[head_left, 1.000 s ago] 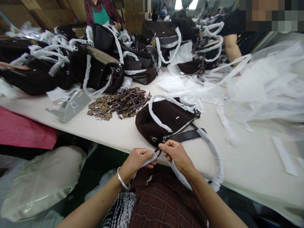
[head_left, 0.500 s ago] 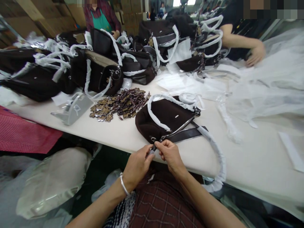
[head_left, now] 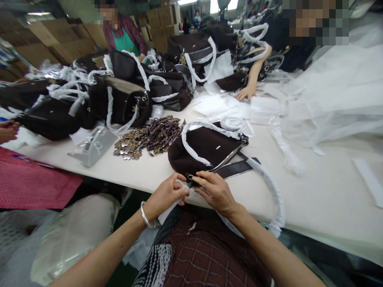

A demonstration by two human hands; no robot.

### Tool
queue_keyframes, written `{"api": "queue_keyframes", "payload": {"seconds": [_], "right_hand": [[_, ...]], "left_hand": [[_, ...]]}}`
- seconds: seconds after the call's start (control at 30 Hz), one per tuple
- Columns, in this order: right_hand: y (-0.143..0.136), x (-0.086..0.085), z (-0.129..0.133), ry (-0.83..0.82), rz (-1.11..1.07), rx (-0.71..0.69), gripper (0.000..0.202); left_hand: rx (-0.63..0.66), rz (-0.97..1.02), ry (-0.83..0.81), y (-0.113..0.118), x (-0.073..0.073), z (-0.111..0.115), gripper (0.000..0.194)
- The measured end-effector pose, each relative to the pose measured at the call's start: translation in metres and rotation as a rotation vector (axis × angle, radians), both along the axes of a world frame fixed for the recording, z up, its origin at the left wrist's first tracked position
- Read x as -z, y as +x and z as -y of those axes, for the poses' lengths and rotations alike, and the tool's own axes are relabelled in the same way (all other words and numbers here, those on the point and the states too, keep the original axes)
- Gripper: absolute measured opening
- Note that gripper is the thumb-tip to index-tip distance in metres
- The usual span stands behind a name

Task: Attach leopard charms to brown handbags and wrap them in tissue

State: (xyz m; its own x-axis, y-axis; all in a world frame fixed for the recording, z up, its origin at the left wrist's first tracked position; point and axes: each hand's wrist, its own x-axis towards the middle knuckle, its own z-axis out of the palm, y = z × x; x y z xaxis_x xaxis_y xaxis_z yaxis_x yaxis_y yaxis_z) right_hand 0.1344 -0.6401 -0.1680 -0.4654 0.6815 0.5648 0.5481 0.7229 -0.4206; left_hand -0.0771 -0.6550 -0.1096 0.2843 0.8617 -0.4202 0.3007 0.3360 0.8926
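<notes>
Near the front edge of the pale table [head_left: 317,195] lies a dark bag [head_left: 205,144]; its light plate [head_left: 218,147] is too small for me to read, as is the square mark [head_left: 96,144] on the grey stand [head_left: 89,156]. Farther back, bags [head_left: 98,104] with white-wrapped handles crowd together, charms [head_left: 155,135] heaped before them. White film [head_left: 344,83] spreads on the right, boxes [head_left: 54,32] stack at the back, and a co-worker's hand [head_left: 246,92] rests on white sheets [head_left: 214,107]. At the bag's near corner, the left hand [head_left: 165,194] pinches a white strip [head_left: 168,211]. The right hand [head_left: 218,194] covers part of that corner, fingers near a ring [head_left: 190,177]; whether its grip pinches anything, I cannot tell. One wrapped handle [head_left: 275,199] slips behind the right forearm. Another person's hand [head_left: 8,132], far left, is cut off.
</notes>
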Motion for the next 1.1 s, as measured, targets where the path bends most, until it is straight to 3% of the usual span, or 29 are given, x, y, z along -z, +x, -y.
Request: {"api": "queue_keyframes", "payload": {"seconds": [0.13, 0.23, 0.33, 0.43, 0.7, 0.87, 0.97, 1.1], "right_hand": [[-0.007, 0.008, -0.002, 0.092, 0.05, -0.006, 0.03], [-0.011, 0.011, -0.005, 0.108, 0.038, 0.015, 0.025], [-0.012, 0.01, -0.01, 0.062, 0.007, 0.033, 0.021], [-0.009, 0.007, -0.015, 0.009, -0.013, 0.003, 0.022], [-0.009, 0.002, -0.019, 0.019, 0.0, -0.028, 0.018], [-0.003, 0.002, -0.016, -0.006, -0.05, -0.046, 0.018], [0.009, -0.001, -0.013, -0.008, -0.086, 0.015, 0.022], [0.018, -0.005, -0.017, 0.082, 0.073, 0.057, 0.026]], "left_hand": [[-0.015, 0.017, 0.041, 0.004, -0.004, -0.003, 0.023], [0.043, -0.059, 0.085, 0.005, -0.008, -0.011, 0.022], [0.181, -0.311, 0.259, 0.002, -0.016, -0.014, 0.028], [0.281, -0.594, 0.534, -0.002, -0.022, -0.009, 0.031], [0.504, -1.164, 0.958, 0.005, -0.018, -0.003, 0.003], [0.469, -1.176, 1.049, 0.011, -0.011, -0.004, 0.009], [0.423, -1.152, 1.058, 0.015, -0.005, 0.0, 0.01], [0.384, -1.128, 1.05, 0.02, 0.004, 0.003, 0.011]]}}
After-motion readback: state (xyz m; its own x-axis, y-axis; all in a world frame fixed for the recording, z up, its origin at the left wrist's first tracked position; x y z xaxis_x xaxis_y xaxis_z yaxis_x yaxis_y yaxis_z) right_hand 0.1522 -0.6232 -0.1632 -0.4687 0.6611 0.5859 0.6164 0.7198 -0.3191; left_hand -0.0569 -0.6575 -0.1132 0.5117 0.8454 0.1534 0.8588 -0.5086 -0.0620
